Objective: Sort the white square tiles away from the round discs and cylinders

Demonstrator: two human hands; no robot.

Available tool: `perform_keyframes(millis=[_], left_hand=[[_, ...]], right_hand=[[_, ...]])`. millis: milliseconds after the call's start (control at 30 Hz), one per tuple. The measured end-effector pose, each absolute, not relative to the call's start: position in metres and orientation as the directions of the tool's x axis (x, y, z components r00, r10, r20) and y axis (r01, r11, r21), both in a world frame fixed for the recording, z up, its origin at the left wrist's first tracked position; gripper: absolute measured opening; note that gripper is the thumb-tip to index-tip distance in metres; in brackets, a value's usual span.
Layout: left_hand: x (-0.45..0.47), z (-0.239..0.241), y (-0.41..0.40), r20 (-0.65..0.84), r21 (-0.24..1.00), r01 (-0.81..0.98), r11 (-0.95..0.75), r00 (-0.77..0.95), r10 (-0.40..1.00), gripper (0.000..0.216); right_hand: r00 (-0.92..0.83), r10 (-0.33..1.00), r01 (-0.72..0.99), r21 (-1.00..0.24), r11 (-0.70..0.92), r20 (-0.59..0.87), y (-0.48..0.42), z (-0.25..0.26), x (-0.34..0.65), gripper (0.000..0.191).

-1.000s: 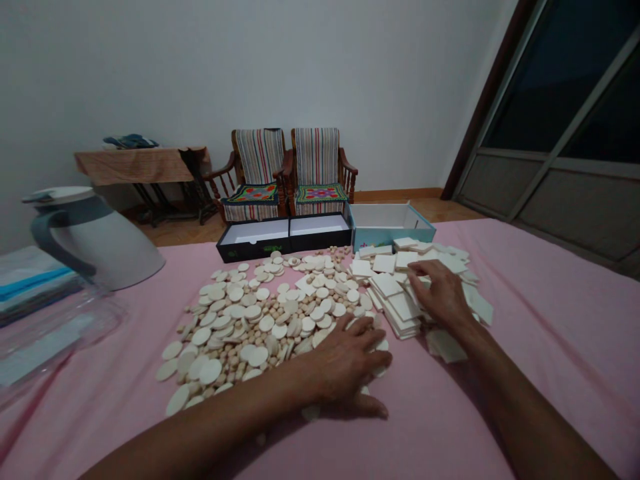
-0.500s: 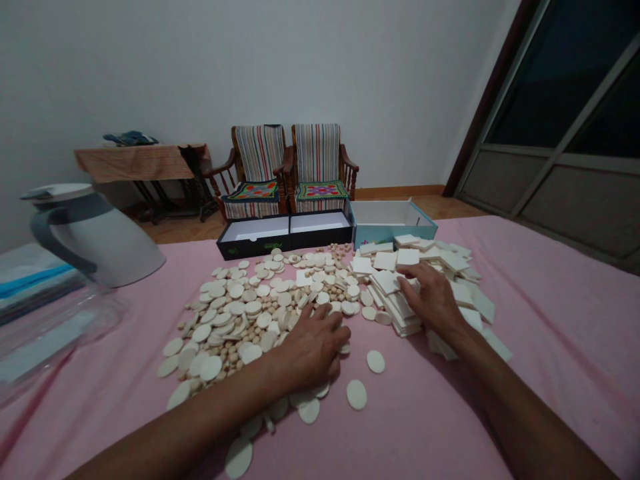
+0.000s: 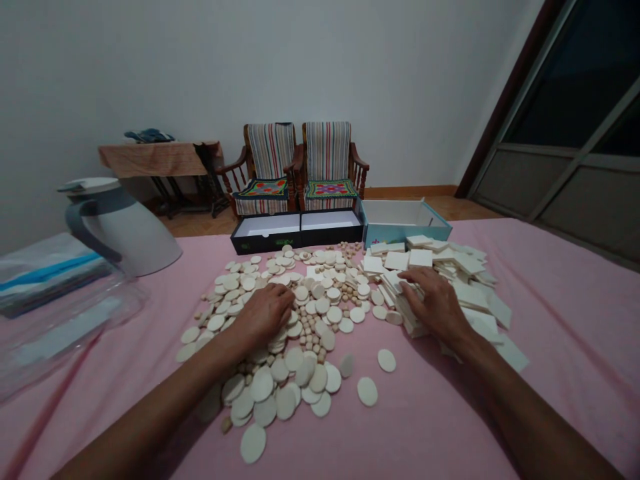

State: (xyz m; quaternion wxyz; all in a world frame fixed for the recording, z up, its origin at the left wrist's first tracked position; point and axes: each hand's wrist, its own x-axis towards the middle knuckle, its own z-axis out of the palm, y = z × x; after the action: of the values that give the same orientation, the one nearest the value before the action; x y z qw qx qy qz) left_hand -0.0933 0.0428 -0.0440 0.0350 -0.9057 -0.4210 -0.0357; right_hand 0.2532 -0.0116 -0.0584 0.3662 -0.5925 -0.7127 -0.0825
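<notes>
My left hand is over the pile of pale round wooden discs, its fingers curled down together among them. Whatever the fingertips touch or hold is hidden under the hand. Small wooden beads or cubes lie mixed in with the discs. On the right, my right hand rests against a leaning stack of pale square tiles, thumb and fingers apart. More square tiles lie heaped behind and beside it. Two loose discs, one a near disc, lie on the pink cloth between the hands.
A black two-part box and a light blue box stand open behind the piles. To the left are a grey-white jug, a clear plastic tray and a blue-edged bag. Pink cloth covers the surface.
My left hand has moved left and away across the discs, uncovering discs and beads near the middle. My right hand stays at the tile stack. The view has shifted slightly left.
</notes>
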Motion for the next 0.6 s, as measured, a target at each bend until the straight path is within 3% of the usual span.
perform_keyframes(millis=[167,267,367,467,600], left_hand=[[-0.102,-0.034,0.046,0.230,-0.147,0.873,-0.466,0.488,0.842,0.024],[-0.085,-0.029,0.036,0.258,-0.081,0.810,-0.580,0.579,0.773,0.023],[-0.056,-0.032,0.028,0.192,0.007,0.685,-0.728,0.714,0.673,0.035],[-0.030,-0.040,0.032,0.169,0.009,0.653,-0.757,0.745,0.645,0.055],[-0.018,-0.046,0.044,0.128,0.005,0.675,-0.738,0.731,0.670,0.049]], right_hand=[[-0.112,0.801,0.851,-0.359,0.384,0.589,-0.018,-0.058,0.235,0.022],[-0.205,0.852,0.825,-0.383,0.415,0.482,-0.022,-0.060,0.211,0.026],[-0.270,0.904,0.890,-0.271,0.366,0.333,-0.020,-0.063,0.184,0.035],[-0.240,0.941,0.948,-0.152,0.280,0.237,-0.010,-0.066,0.165,0.057],[-0.148,0.976,0.971,-0.165,0.173,0.157,0.003,-0.069,0.155,0.065]])
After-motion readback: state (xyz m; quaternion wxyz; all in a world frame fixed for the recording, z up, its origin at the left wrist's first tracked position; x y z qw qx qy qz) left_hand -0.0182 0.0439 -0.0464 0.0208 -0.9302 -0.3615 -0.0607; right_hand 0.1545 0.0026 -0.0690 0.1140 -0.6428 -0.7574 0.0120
